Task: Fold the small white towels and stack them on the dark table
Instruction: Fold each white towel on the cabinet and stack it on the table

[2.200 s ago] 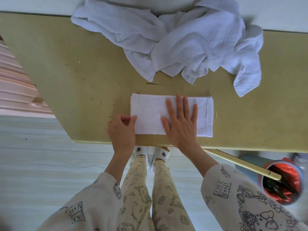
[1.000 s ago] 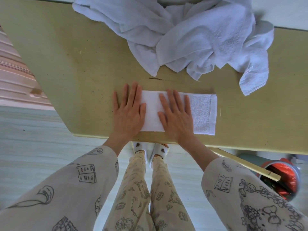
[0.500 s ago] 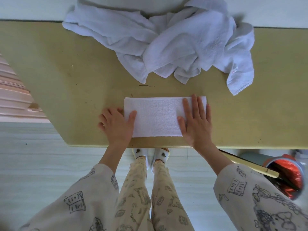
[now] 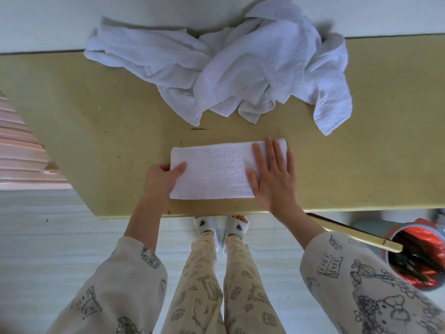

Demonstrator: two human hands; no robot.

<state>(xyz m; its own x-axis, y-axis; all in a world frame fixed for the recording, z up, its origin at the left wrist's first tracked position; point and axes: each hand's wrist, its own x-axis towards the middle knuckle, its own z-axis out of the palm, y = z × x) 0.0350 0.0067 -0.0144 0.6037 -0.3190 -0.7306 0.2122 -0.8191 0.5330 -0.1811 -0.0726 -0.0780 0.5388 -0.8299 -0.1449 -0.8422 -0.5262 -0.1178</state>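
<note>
Folded towel [image 4: 216,172] lies at 6 o'clock on the tabletop [image 4: 96,121]. Left hand [image 4: 161,179] pinches its 9 o'clock end, fingers clamped; right hand [image 4: 274,174] presses flat, fingers straight. To fold well, carry that end toward 3 o'clock, edges matched.

Folded white towel [image 4: 216,172] flat near table edge, crumpled towels [image 4: 228,71] behind

Olive-tan worktop [image 4: 96,121] against a pale wall [image 4: 60,20], whitish plank floor [image 4: 48,249], pink ribbed furniture [image 4: 21,162] at left, soft daylight
</note>
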